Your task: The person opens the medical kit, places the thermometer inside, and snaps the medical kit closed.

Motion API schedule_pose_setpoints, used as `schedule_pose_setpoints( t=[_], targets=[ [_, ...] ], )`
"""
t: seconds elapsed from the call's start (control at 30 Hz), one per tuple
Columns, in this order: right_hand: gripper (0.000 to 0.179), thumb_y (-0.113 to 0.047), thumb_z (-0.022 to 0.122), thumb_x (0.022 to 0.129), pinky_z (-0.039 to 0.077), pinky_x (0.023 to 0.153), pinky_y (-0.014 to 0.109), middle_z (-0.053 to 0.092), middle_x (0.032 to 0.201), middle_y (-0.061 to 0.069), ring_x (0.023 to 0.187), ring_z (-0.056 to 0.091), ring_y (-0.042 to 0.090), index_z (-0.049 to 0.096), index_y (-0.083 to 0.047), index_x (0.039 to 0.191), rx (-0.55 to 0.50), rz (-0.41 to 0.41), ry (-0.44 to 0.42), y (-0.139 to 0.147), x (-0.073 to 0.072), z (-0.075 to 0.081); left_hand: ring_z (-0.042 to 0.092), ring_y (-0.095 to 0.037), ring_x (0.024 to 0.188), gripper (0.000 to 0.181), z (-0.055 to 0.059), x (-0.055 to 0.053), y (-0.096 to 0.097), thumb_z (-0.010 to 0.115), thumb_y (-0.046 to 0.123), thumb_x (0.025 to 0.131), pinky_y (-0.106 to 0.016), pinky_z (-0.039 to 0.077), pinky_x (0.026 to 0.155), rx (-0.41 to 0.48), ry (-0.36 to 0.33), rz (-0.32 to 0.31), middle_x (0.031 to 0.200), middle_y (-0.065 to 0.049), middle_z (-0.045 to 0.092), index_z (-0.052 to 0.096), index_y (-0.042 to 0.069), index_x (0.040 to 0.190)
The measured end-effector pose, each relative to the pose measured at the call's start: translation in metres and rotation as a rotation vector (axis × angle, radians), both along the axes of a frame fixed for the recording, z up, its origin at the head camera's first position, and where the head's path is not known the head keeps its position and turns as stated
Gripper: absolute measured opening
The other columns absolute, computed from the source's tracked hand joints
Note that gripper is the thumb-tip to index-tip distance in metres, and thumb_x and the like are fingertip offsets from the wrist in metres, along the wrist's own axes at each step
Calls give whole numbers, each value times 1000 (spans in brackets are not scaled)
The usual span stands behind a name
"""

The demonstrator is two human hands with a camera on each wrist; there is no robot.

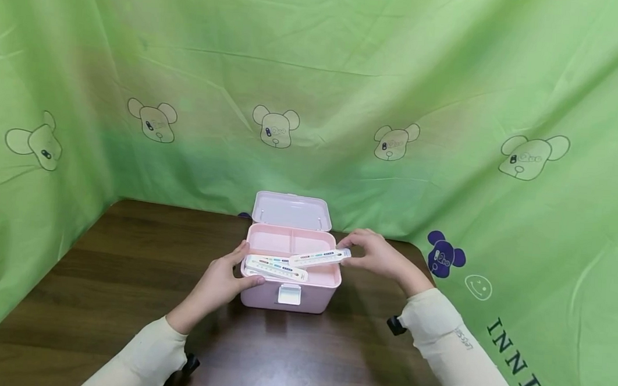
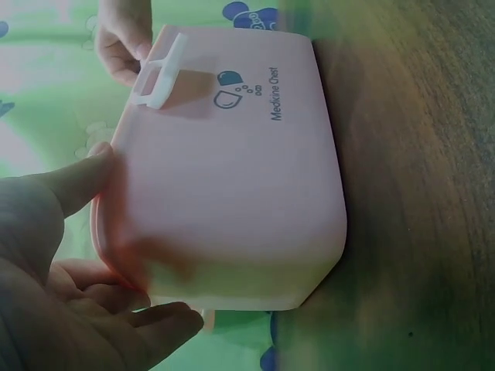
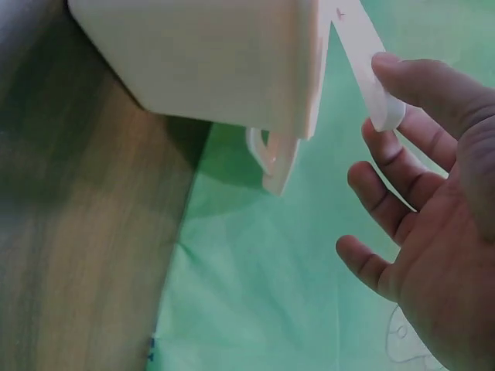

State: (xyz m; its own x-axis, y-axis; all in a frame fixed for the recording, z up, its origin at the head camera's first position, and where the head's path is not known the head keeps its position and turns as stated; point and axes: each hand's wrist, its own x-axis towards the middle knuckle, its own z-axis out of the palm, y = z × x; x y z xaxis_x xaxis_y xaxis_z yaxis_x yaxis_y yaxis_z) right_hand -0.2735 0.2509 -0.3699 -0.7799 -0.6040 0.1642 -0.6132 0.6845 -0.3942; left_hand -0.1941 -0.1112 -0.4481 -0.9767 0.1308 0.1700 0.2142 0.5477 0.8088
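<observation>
A pink medicine chest [image 1: 261, 297] stands on the table with its lid tipped back; "Medicine Chest" is printed on its front in the left wrist view. My left hand [image 1: 214, 279] holds its left front corner, thumb at the front rim and fingers along the left side. Between thumb and fingertips, my right hand [image 1: 375, 253] pinches the right end of a slim white case [image 1: 320, 256] with coloured marks, slanting over the chest's opening. Several similar slim white cases [image 1: 277, 270] lie at the left in the front part of the chest.
The open lid [image 1: 292, 211] leans toward the green curtain [image 1: 336, 72] behind. A white latch [image 1: 289, 294] sticks out at the chest's front. A divider [image 1: 292, 240] splits the rear compartment. Dark wood table [image 1: 99, 298] surrounds the chest.
</observation>
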Motion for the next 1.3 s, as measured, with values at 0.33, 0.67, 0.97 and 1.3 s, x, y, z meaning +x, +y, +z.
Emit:
schedule_pose_setpoints(
  t=[0.33,0.67,0.97,1.3],
  targets=[
    [31,-18,81,86,38,104,55,67,114,-1,115,57,25,75,-15,116,143,132,18,-20,-8,19,35,-29,149,94,-2,-1,0,88,36,81,-51,37,118,5,-1,3,162,-12,37,41,2,154],
    [29,-18,81,86,36,102,52,67,115,-1,117,56,25,76,-14,114,242,228,6,-48,-6,26,36,-30,149,93,0,1,0,88,35,81,-51,36,118,0,-1,11,162,-11,38,42,2,154],
    [32,-17,83,83,35,101,49,68,111,-5,115,58,21,77,-16,114,231,245,-17,-59,-10,13,37,-28,148,93,2,2,1,89,36,80,-49,37,118,-14,-17,11,161,-9,39,42,2,153],
    [32,-17,83,82,35,97,45,68,108,-8,112,59,18,77,-17,113,217,267,-8,-65,-12,5,38,-29,148,92,4,1,-1,89,38,80,-50,37,118,-23,-12,6,160,-10,40,44,3,152]
  ],
)
